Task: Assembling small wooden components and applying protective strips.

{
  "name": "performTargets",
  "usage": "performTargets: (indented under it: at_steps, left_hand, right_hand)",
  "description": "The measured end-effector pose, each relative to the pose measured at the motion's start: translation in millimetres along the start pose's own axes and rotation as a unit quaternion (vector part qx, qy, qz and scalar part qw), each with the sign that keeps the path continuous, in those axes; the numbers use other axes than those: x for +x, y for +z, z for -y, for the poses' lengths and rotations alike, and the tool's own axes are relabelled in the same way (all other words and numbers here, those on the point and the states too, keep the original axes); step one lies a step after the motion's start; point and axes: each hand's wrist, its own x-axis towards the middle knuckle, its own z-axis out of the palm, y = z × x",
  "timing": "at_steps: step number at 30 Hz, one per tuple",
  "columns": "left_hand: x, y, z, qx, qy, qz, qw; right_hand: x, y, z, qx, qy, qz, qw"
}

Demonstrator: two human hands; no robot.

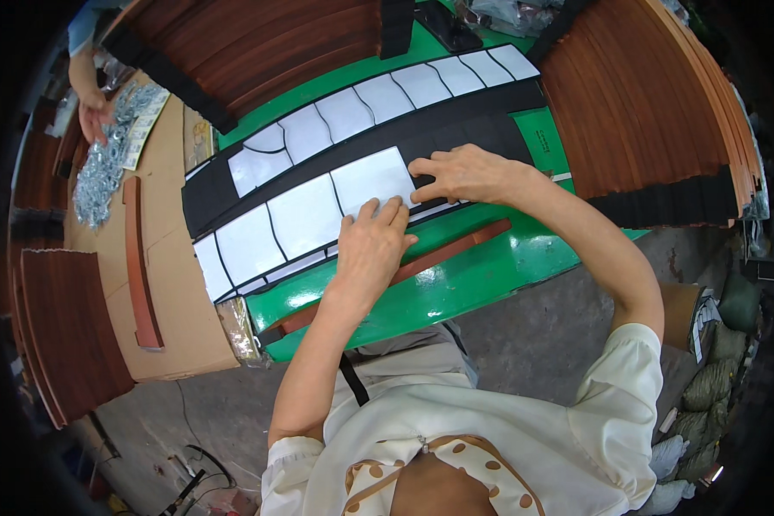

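Note:
Two rows of glossy white sheets lie on black strips across a green table. My left hand (372, 245) rests on the near row, fingers stretched out over the lower edge of a white sheet (365, 182). At that sheet's right edge is my right hand (464, 175), fingers bent, with a gap between index finger and thumb; its other fingers are partly hidden. The bare black strip (469, 133) runs behind my right hand. Beyond it lies the far row of white sheets (346, 114). A reddish-brown slat (443, 259) lies on the green table (387, 311) below my left hand.
Stacks of dark brown wood-grain boards (636, 103) stand right and behind (258, 43). On the left, cardboard (176, 331) carries another slat (138, 267) and a pile of small metal parts (99, 181). Another person's hand (95, 112) is beside that pile. A dark phone-like object (447, 26) lies at the back.

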Motion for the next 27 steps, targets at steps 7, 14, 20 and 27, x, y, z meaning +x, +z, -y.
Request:
performTargets:
  at_steps: [7, 14, 20, 27]
  left_hand:
    - [2, 4, 2, 0.004, 0.024, -0.043, 0.999]
    - [3, 4, 0, -0.013, 0.020, -0.052, 0.998]
    - [3, 7, 6, 0.014, 0.028, -0.065, 0.997]
    - [3, 7, 4, 0.016, 0.011, -0.033, 0.999]
  right_hand:
    - [16, -6, -2, -0.002, -0.023, 0.059, 0.998]
    - [13, -12, -5, 0.074, 0.020, 0.073, 0.994]
    - [-9, -11, -2, 0.176, 0.142, 0.002, 0.974]
    - [13, -2, 0, 0.045, 0.014, 0.000, 0.999]
